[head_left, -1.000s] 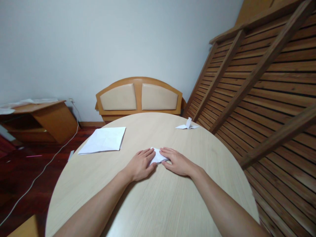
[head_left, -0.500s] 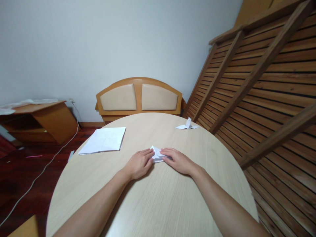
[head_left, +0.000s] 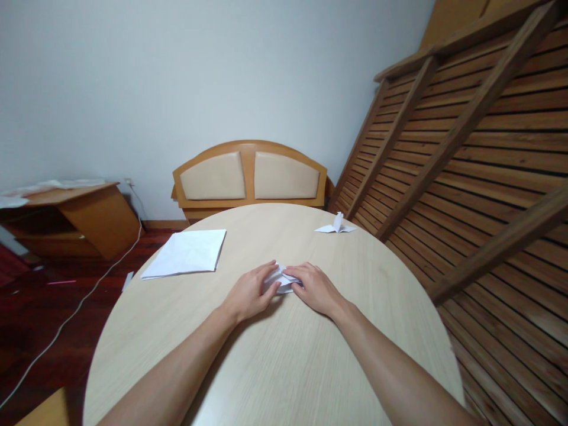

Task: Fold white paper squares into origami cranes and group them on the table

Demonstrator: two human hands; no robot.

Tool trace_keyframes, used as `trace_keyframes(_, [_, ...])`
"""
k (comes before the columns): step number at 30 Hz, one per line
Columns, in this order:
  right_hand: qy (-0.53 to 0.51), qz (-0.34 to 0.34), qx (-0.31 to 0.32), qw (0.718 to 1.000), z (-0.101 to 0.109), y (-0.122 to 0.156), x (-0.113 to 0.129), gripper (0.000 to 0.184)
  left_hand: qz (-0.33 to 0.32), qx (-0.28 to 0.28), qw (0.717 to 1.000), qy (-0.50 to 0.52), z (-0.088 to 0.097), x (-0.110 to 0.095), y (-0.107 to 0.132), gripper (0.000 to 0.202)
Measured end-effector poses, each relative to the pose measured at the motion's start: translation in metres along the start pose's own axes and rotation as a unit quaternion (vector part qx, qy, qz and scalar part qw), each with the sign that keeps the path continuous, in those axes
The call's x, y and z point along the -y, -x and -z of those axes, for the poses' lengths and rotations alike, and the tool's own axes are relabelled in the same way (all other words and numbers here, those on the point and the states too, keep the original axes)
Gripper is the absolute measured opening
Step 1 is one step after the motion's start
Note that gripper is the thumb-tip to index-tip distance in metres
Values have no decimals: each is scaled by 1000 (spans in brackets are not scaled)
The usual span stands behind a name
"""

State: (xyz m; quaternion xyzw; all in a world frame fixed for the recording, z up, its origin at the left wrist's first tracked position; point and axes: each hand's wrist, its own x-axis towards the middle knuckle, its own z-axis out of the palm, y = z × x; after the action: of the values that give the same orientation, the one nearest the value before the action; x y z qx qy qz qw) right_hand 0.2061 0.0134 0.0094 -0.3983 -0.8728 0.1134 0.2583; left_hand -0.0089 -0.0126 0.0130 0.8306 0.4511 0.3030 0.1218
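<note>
A small folded white paper (head_left: 284, 285) rests on the round wooden table (head_left: 284, 361) in front of me. My left hand (head_left: 252, 291) grips its left side, thumb near the front and fingers curled behind. On the right side my right hand (head_left: 314, 286) presses and pinches the same paper between thumb and fingers. Both hands cover much of it, so its full shape is hidden. Further back on the right stands a white folded paper crane (head_left: 337, 224), apart from both hands.
A stack of white paper sheets (head_left: 189, 252) lies at the table's left. A padded headboard (head_left: 250, 171) stands behind the table. Wooden slats (head_left: 470, 171) lean along the right. At left are a low cabinet (head_left: 95, 222) and a white cable (head_left: 82, 303) across the floor.
The fingers of my left hand have lifted and curled round the paper's left edge. My right hand has shifted slightly left, closing further over the paper.
</note>
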Motion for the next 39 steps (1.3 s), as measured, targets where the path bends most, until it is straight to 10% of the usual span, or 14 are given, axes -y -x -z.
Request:
trace_keyframes(5, [-24,-27,-29,999,2,-1,-4,42,73,-116,976,169,-10,-6,-1,49])
trace_keyframes(14, [-108,-94,-115,983,-3,-3,-3,34,103,-164,954,227,-14,-9,-4,67])
trace_keyframes(25, [-259,-148,-141,944,-23,-3,-24,39,18,-11,995,97,-23,4,3,66])
trace_keyframes(39, [-177,-72,-18,981,0,5,-26,55,-79,161,980,-85,-12,-1,9,62])
